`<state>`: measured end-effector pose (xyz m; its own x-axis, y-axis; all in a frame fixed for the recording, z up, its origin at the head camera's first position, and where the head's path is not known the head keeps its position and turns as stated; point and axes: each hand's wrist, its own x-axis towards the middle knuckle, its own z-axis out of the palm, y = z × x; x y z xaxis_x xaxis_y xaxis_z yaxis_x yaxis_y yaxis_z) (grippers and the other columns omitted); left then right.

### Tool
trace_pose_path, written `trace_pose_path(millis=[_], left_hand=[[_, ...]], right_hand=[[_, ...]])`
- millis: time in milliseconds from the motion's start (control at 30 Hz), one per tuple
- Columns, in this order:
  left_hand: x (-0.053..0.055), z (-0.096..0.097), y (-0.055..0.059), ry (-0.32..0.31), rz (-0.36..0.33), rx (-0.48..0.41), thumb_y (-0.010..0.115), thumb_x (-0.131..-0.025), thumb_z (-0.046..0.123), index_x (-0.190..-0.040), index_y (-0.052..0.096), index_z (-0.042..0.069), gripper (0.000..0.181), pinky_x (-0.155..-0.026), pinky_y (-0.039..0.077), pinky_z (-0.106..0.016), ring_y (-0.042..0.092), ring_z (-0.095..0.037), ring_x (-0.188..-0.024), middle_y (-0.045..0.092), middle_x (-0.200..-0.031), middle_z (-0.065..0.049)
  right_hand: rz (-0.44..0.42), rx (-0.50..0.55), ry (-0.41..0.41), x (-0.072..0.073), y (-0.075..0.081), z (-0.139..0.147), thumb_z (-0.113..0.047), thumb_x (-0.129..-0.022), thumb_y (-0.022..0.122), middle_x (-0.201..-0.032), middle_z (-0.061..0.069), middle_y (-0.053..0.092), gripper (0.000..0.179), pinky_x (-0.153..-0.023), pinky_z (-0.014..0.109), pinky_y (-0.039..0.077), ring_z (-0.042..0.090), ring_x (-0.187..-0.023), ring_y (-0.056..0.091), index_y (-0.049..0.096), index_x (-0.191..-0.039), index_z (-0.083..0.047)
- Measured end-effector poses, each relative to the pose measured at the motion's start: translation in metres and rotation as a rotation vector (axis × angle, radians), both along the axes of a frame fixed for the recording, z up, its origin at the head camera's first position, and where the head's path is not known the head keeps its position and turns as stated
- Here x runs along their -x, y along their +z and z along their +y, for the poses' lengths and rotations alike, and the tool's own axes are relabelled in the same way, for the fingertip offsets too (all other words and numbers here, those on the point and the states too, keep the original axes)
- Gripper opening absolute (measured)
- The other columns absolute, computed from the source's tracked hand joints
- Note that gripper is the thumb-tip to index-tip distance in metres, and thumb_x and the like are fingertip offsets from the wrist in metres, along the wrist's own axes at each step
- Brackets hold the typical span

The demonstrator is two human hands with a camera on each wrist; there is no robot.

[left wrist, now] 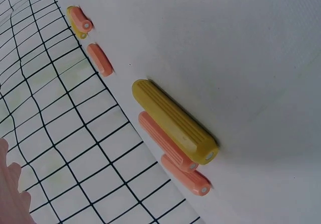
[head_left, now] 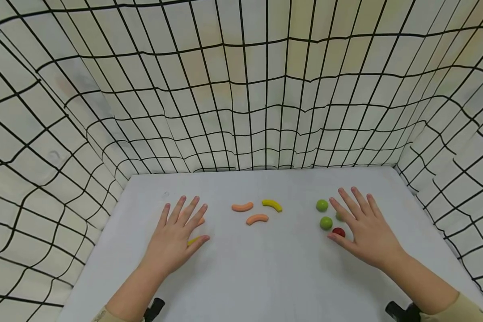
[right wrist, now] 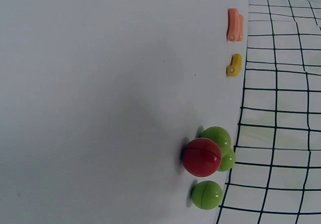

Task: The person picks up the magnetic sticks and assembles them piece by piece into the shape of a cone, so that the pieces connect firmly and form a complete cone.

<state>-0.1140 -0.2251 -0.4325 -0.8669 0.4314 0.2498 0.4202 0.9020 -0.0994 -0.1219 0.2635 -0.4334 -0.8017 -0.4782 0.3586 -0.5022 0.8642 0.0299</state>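
Note:
In the head view my left hand [head_left: 173, 243] hovers on the left with straight, spread fingers. A yellow curved piece, like a toy banana [head_left: 193, 240], and an orange curved piece [head_left: 201, 221] peek out from behind it. The left wrist view shows this toy banana [left wrist: 173, 121] beside two orange pieces [left wrist: 185, 176]. On the right, my right hand [head_left: 370, 232] is spread out and holds nothing. Its thumb overlaps a red ball [head_left: 338, 232], while green balls [head_left: 326, 222] lie by the fingers, one partly hidden. The right wrist view shows the red ball [right wrist: 201, 157] among three green ones [right wrist: 206, 195].
Mid-table lie two orange curved pieces [head_left: 257, 218] and another yellow one [head_left: 271, 205]. The white tabletop [head_left: 257, 277] is bounded at the back and sides by black netting [head_left: 249, 107] over pale walls. Black wrist devices [head_left: 154, 308] show near both sleeves.

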Motion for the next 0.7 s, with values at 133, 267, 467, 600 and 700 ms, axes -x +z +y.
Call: trace_pose_path(millis=[133,267,467,600,700], left_hand=[[-0.0001,0.0006,0.0002,-0.007,0.005,-0.013,0.023,-0.097,0.072,-0.159,0.025,0.025,0.077,-0.118,0.001,-0.053,0.006,-0.030,-0.152,0.012,-0.166,-0.001],[-0.0007,0.0003,-0.0003,-0.007,0.011,-0.013,0.021,-0.097,0.073,-0.159,0.025,0.025,0.078,-0.118,0.002,-0.053,0.007,-0.030,-0.151,0.011,-0.166,0.001],[-0.0021,0.0001,-0.0008,-0.005,-0.003,-0.011,0.028,-0.097,0.071,-0.159,0.024,0.026,0.077,-0.118,0.000,-0.052,0.005,-0.029,-0.152,0.012,-0.166,0.000],[-0.0012,0.0016,-0.0009,-0.014,-0.007,-0.017,0.035,-0.096,0.071,-0.159,0.024,0.026,0.078,-0.118,0.003,-0.053,0.007,-0.029,-0.151,0.016,-0.165,-0.001],[-0.0010,0.0024,-0.0023,-0.019,-0.017,-0.031,0.038,-0.095,0.070,-0.158,0.026,0.027,0.078,-0.118,0.006,-0.053,0.012,-0.029,-0.151,0.020,-0.164,0.000]], right_hand=[[-0.010,-0.006,-0.012,-0.0009,0.0002,0.0005,-0.070,-0.091,0.050,-0.164,0.009,0.016,0.087,-0.118,0.054,0.002,0.033,-0.151,0.005,0.023,-0.159,-0.023],[-0.013,-0.001,-0.016,-0.0022,-0.0008,0.0008,-0.069,-0.091,0.049,-0.165,0.008,0.015,0.087,-0.118,0.054,0.003,0.034,-0.151,0.008,0.022,-0.159,-0.023],[-0.022,0.013,-0.024,-0.0046,-0.0031,0.0003,-0.067,-0.091,0.053,-0.165,0.008,0.016,0.086,-0.118,0.052,0.001,0.032,-0.151,0.005,0.022,-0.159,-0.024],[-0.028,0.015,-0.026,-0.0051,-0.0046,-0.0002,-0.065,-0.090,0.056,-0.164,0.009,0.017,0.087,-0.119,0.050,0.000,0.031,-0.151,0.005,0.024,-0.159,-0.023],[-0.029,0.018,-0.014,-0.0048,-0.0065,-0.0009,-0.064,-0.089,0.058,-0.164,0.009,0.017,0.086,-0.119,0.049,0.000,0.032,-0.151,0.007,0.028,-0.158,-0.022]])
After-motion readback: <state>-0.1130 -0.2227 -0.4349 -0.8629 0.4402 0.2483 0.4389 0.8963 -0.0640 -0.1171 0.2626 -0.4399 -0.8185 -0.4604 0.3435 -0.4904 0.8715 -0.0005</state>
